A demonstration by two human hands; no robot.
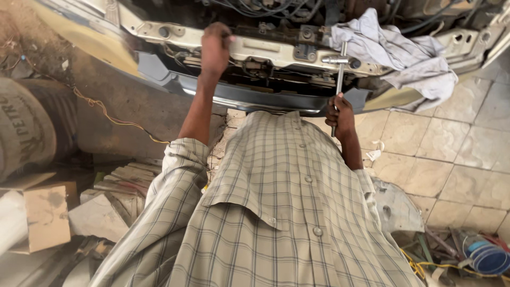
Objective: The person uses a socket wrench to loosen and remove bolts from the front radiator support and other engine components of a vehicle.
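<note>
The right hand [340, 112] has its grip pressed shut around the lower end of a metal T-handle wrench [340, 74], whose shaft runs up from the fist to a cross bar seated against the cream-coloured front panel of the car [265, 48]. The wrench stands nearly upright, just left of a crumpled grey rag [404, 53] draped over the panel's right part. The left hand [215, 45] is raised well to the left of the wrench, fingers curled and resting on the panel's upper edge; what its grip closes on, if anything, cannot be told. Below the panel runs a dark bumper bar [249, 95], which the wrench shaft crosses. The person's checked shirt [276, 212] fills the lower middle. Left of the car lie a tyre [26, 127], cardboard scraps [45, 215] and a thin yellow wire [114, 119]; right of it, pale floor tiles [451, 159].
</note>
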